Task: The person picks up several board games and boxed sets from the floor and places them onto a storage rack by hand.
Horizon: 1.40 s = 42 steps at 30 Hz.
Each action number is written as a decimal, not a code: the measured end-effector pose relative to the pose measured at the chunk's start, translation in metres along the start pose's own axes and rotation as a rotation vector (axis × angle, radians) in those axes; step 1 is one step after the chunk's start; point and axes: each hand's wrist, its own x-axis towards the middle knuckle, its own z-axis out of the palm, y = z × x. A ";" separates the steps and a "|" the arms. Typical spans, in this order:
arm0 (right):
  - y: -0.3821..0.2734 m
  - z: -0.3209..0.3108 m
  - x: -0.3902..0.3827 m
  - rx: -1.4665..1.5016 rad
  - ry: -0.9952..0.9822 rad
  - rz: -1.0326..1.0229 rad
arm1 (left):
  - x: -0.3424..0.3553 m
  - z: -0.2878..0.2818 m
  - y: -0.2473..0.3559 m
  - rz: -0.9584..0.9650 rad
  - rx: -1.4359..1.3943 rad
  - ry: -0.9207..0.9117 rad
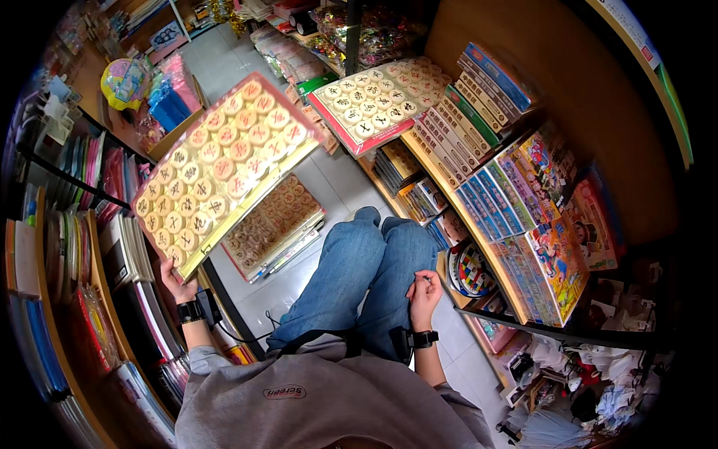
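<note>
Chess set left of centre, its lower corner gripped by the left hand; right hand loosely curled, apparently empty.
Likely weighty, stiff, slick-wrapped; steadier held by opposite edges.

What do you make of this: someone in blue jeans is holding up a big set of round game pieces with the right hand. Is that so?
Not quite: the head view shows the left hand holding up the big set of round game pieces. The right hand is by the blue jeans.

One held chess set — two wristbands — two denim legs.
</note>
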 end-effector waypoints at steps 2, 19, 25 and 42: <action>-0.001 0.000 -0.002 0.009 0.005 0.000 | 0.006 0.022 -0.003 -0.061 -0.052 -0.052; 0.000 -0.017 -0.006 0.071 0.098 0.035 | 0.073 0.179 -0.147 -0.343 0.023 -0.081; 0.003 -0.023 -0.003 0.075 0.097 0.042 | 0.084 0.178 -0.152 -0.362 0.011 -0.027; 0.003 -0.024 0.002 0.056 0.126 0.042 | 0.126 0.172 -0.182 -0.456 0.069 -0.124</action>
